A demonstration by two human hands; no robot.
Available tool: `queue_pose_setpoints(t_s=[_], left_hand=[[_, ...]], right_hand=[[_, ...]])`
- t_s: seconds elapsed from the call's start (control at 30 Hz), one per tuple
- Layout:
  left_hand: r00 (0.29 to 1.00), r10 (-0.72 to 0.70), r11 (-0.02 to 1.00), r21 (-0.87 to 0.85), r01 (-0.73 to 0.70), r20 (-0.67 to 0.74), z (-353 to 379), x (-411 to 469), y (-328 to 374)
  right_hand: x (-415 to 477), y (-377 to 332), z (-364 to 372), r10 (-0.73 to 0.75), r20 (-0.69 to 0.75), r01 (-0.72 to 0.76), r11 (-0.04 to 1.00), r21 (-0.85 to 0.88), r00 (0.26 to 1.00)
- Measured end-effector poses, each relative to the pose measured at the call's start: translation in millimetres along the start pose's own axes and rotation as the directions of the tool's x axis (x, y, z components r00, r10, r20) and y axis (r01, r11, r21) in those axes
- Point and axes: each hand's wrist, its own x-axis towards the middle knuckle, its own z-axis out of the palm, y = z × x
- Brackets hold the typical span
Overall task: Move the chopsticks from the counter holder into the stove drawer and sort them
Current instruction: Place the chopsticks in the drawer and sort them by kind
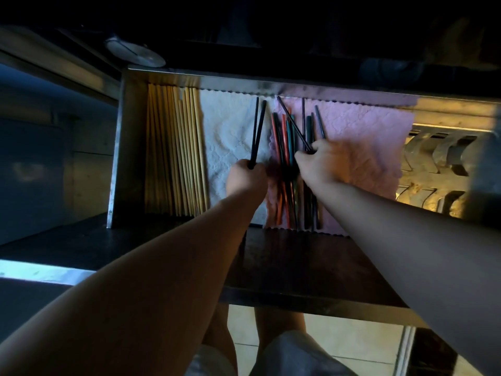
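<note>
The open steel drawer [119, 158] is lined with a white cloth [227, 131] and a pink cloth [360, 142]. Several pale wooden chopsticks [173, 153] lie side by side at its left end. A mixed heap of red, teal and dark chopsticks [287, 137] rests where the two cloths meet. My left hand [245, 180] is shut on two black chopsticks [257, 131], held fanned over the white cloth. My right hand [320, 161] grips a single dark chopstick [294, 126] that slants up and left over the heap.
A metal rack with curved slots [439, 158] fills the drawer's right end. A round pale object [135, 51] sits on the dark ledge above the drawer's left corner. The drawer's dark front panel [298, 264] lies below my arms, with tiled floor and my knees underneath.
</note>
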Motion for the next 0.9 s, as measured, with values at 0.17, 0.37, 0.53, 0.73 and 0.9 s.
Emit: queue_pose_setpoints(t_s=[0.17,0.37,0.53,0.73,0.9], left_hand=[[0.996,-0.033,0.998,-0.05,0.037,0.079,-10,-6,3],[0.998,-0.068,0.99,-0.124,0.069,0.019,-31,-13,4],[0.993,-0.116,0.973,-0.2,0.116,0.01,-56,-7,1],[0.994,-0.1,0.98,-0.179,0.092,-0.036,-85,10,-9],[0.992,-0.106,0.983,-0.141,0.114,0.062,-101,21,-19]], right_hand=[[-8,1,-15,-0.136,-0.036,0.135,0.99,-0.039,0.99],[-35,-8,-32,-0.304,-0.012,0.304,0.953,0.002,0.953],[-50,-33,-21,-0.275,0.055,0.269,0.959,0.092,0.96],[-57,-82,17,-0.147,0.27,0.105,0.981,0.164,0.952],[-60,-112,45,-0.052,0.312,-0.023,0.973,0.231,0.949]])
